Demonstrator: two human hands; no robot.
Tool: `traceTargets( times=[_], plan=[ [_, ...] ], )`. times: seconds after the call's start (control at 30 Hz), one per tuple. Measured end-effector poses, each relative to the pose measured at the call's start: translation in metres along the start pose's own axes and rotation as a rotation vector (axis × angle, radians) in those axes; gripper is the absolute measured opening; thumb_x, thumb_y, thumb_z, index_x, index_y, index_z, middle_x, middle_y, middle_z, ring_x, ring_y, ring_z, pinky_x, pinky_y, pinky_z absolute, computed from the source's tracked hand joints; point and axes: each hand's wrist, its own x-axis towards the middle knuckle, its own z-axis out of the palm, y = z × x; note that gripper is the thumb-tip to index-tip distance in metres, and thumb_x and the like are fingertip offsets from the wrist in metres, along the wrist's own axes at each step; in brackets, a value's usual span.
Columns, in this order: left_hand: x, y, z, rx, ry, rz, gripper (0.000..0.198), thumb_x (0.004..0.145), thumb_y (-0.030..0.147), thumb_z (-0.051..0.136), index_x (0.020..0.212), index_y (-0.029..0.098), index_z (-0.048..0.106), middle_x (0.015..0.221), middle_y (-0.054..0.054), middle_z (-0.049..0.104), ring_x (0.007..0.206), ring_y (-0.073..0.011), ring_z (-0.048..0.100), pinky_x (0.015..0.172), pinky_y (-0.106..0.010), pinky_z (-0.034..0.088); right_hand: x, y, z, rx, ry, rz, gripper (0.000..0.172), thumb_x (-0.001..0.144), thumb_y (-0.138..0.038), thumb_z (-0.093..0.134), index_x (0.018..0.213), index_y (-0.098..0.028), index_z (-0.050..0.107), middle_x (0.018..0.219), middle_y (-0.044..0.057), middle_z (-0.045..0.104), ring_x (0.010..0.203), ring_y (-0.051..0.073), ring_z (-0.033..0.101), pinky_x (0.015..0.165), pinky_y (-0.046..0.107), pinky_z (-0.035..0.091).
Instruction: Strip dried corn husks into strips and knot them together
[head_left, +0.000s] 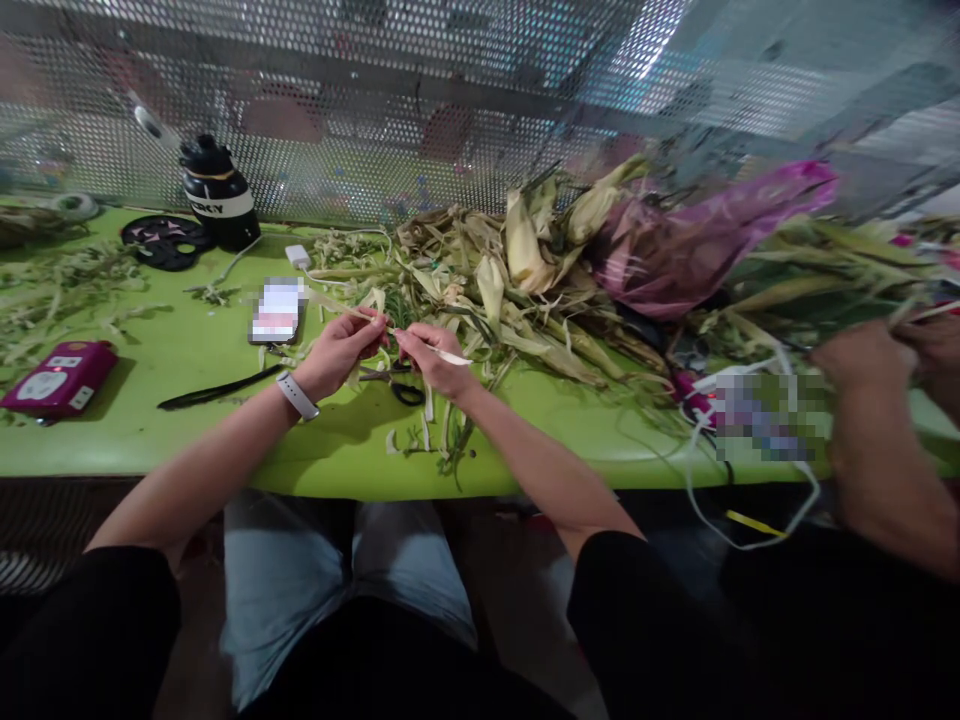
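A pale corn husk strip (451, 356) runs between my two hands in front of me. My left hand (346, 345), with a pale watch band at the wrist, pinches it near its left part. Close beside it, my right hand (436, 358) is closed on the strip too, and one pale end sticks out to the right past the fingers. Black-handled scissors (407, 394) lie on the green table (330, 455) just below my hands. Small husk scraps (426, 430) are scattered near the table's front edge.
Corn husks (525, 345) are heaped at the back centre, against a purple plastic bag (660, 255). A black bottle (219, 195), phone (276, 311), black strap (221, 388) and magenta power box (60, 378) lie leftward. Another person's hand (866, 360) and white cables (780, 375) are right.
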Motion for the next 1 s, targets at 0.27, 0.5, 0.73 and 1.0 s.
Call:
traceTargets(
  times=[0.27,0.5,0.73,1.0],
  plan=[
    [0.000,-0.008,-0.002,0.074,0.042,0.068,0.018,0.086,0.029,0.070,0.085,0.012,0.065,0.065,0.002,0.057,0.054,-0.0035,0.046,0.051,-0.015,0.035,0.000,0.009,0.004,-0.061,-0.067,-0.027,0.041,0.090,-0.051,0.053,0.064,-0.018,0.058,0.056,-0.003,0.050,0.054,0.011,0.046,0.056,0.026,0.036],
    [0.001,-0.006,-0.005,0.125,0.003,0.047,0.016,0.088,0.029,0.067,0.090,0.014,0.065,0.067,0.002,0.056,0.057,-0.0052,0.049,0.055,-0.016,0.040,-0.002,0.010,0.005,-0.269,-0.071,-0.270,0.029,0.089,-0.038,0.054,0.067,-0.018,0.054,0.064,-0.001,0.050,0.061,0.012,0.046,0.063,0.027,0.037],
    [-0.004,0.007,-0.003,0.078,-0.040,-0.051,0.020,0.093,0.031,0.058,0.085,0.013,0.064,0.068,-0.001,0.059,0.062,-0.0074,0.054,0.056,-0.017,0.041,0.012,0.020,-0.014,0.122,-0.044,0.080,0.028,0.076,-0.032,0.060,0.101,-0.019,0.065,0.075,-0.001,0.057,0.061,0.011,0.045,0.059,0.026,0.036],
    [-0.006,0.001,-0.001,0.194,-0.174,-0.102,0.027,0.084,0.037,0.070,0.078,0.012,0.062,0.060,0.001,0.053,0.050,-0.0051,0.042,0.048,-0.018,0.031,0.009,0.012,-0.005,0.469,-0.039,0.187,0.038,0.080,-0.052,0.062,0.099,-0.020,0.068,0.061,-0.006,0.044,0.049,0.006,0.029,0.045,0.022,0.021]
  ],
)
